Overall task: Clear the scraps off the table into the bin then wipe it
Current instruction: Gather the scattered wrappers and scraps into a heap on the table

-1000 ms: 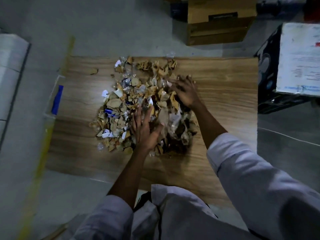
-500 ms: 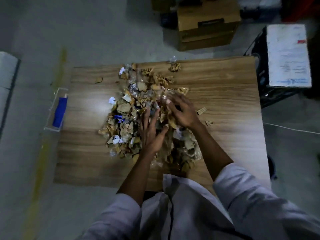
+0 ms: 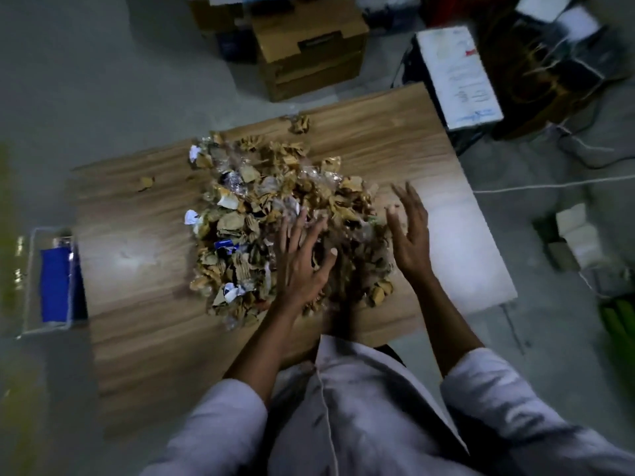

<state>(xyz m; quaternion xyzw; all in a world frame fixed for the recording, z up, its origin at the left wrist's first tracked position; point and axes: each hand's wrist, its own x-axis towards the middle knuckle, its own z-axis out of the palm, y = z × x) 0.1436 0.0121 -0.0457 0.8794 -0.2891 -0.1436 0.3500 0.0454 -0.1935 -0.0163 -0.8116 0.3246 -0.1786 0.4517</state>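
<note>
- A wooden table [image 3: 144,297] stands on a grey concrete floor [image 3: 103,80], with cardboard boxes [image 3: 309,53] on the floor beyond its far edge.
- The pile of scraps [image 3: 254,214], torn brown card with bits of white paper and clear wrapper, lies in the middle of the table, reaching toward its far edge.
- The left hand [image 3: 302,266] lies flat on the near right part of the pile, fingers spread wide and holding nothing.
- The right hand [image 3: 410,231] hovers just beside the pile's right edge, palm turned toward it, fingers open and empty.
- Two stray bits lie apart from the pile: one [image 3: 146,183] to its left on the bare wood, one [image 3: 299,123] near the table's far edge.
- By my reading the step in hand is gathering; nothing is cleared and wiping has not begun.
- The next move likely calls for both hands to close in from either side and scoop a handful.
- A clear bin [image 3: 32,280] sits off the left edge of the table, left of the pile; inside it is something blue [image 3: 55,286], which I cannot identify.
</note>
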